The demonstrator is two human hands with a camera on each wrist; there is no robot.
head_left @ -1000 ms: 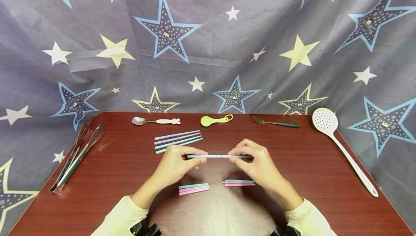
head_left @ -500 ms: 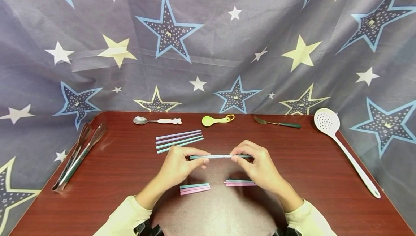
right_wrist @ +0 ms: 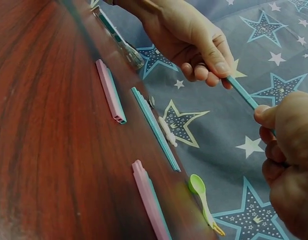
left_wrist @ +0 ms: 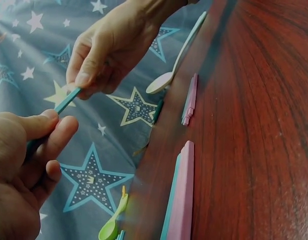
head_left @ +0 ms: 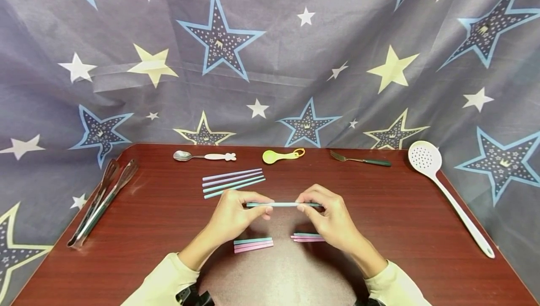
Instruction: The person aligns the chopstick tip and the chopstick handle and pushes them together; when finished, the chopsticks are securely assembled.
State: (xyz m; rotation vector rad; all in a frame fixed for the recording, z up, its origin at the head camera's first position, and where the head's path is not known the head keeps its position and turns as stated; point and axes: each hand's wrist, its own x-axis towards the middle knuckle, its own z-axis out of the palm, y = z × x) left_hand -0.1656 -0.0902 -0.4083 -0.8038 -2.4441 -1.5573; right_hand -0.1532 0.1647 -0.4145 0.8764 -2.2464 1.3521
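Note:
Between both hands, level above the table, runs a teal chopstick [head_left: 284,204]. My left hand [head_left: 229,214] pinches its left part between thumb and fingers, while my right hand [head_left: 331,212] pinches the right part. The bare middle stretch shows in the right wrist view as a teal chopstick [right_wrist: 242,94] with a faint seam close to the right thumb. Nearer the body lie short chopstick halves: a teal and pink group [head_left: 253,245] below my left hand, another group [head_left: 308,237] below my right, its pieces showing thin end pins.
Several full-length purple and teal chopsticks [head_left: 232,183] lie behind my left hand. Along the back edge are a spoon [head_left: 202,156], a green measuring spoon [head_left: 280,156] and a fork [head_left: 360,159]. Metal tongs [head_left: 101,207] lie left, a white skimmer [head_left: 451,198] right.
My right hand has shifted slightly left, toward the left one. The gap at the chopstick's joint, seen earlier beside the right fingertips, no longer shows in the head view.

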